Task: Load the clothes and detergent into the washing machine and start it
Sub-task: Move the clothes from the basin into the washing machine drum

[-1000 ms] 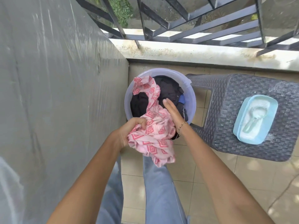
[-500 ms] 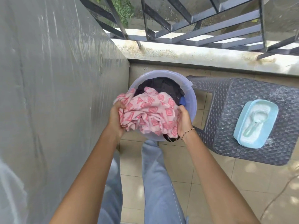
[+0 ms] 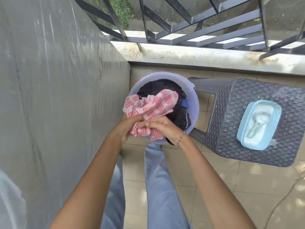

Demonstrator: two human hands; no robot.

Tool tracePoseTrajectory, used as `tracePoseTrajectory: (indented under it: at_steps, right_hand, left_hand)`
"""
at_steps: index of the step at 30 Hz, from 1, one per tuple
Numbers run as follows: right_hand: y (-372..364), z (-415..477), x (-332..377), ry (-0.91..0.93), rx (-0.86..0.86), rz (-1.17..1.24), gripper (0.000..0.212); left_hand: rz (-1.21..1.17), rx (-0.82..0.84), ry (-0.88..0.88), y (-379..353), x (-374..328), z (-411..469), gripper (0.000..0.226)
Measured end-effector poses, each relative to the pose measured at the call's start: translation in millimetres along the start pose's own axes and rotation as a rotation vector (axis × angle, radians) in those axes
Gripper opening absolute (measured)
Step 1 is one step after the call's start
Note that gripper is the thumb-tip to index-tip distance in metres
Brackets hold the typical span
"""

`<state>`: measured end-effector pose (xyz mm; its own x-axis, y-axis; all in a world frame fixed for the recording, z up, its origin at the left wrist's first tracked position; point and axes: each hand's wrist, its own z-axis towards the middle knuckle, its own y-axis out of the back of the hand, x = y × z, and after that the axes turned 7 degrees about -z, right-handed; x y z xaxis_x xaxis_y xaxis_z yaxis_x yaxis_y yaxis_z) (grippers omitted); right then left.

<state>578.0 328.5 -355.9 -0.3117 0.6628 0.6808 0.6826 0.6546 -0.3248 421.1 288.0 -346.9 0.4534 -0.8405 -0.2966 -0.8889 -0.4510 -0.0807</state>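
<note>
**Both grips bunching the pink cloth over the bucket**

I am holding the pink patterned cloth (image 3: 148, 104) with both hands above the near half of the lilac bucket (image 3: 195, 103). My left grip (image 3: 127, 125) is curling round the bunched near end, with the thumb lying across the fabric. My right grip (image 3: 162, 128) is pinching the same bunch from the other side, its fingers tucking into the folds, so the two grips are meeting on the cloth. The far part of the cloth is draping over the dark clothes (image 3: 165, 87) that are filling the bucket, and a scrap of blue fabric (image 3: 184, 103) is showing near the bucket's right wall. A beaded bracelet (image 3: 181, 138) is sitting on my right wrist.

The bucket is standing on the tiled floor (image 3: 214, 187) in the corner, close against the grey wall (image 3: 57, 96) on my left and just beside the dark woven stool (image 3: 247, 96) on my right. On the stool's top surface a light-blue detergent tub (image 3: 277, 123) is lying open, with a pale scoop (image 3: 257, 126) resting in the white powder. Beyond the bucket, a stained ledge (image 3: 198, 55) is carrying a dark metal railing (image 3: 198, 30). My legs in light-blue jeans (image 3: 161, 187) are showing below my arms.
</note>
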Motion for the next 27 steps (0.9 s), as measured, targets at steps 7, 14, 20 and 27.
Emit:
tracePoseTrajectory:
  at_steps: [7, 14, 20, 27]
  right_hand:
    - [28, 6, 13, 0.033, -0.367, -0.02, 0.036]
    - [28, -2, 18, -0.058, -0.13, 0.397, 0.046]
    - [26, -14, 21, -0.076, -0.358, 0.381, 0.041]
    - [15, -39, 42, -0.041, -0.491, 0.367, 0.066]
  left_hand:
    - [-0.297, 0.162, 0.064, -3, -19, -12, 0.035]
    - [-0.512, 0.252, 0.044, -3, -3, -14, 0.062]
    - [-0.33, 0.09, -0.05, -3, 9, -18, 0.081]
    - [-0.151, 0.103, -0.119, -39, -16, -54, 0.037]
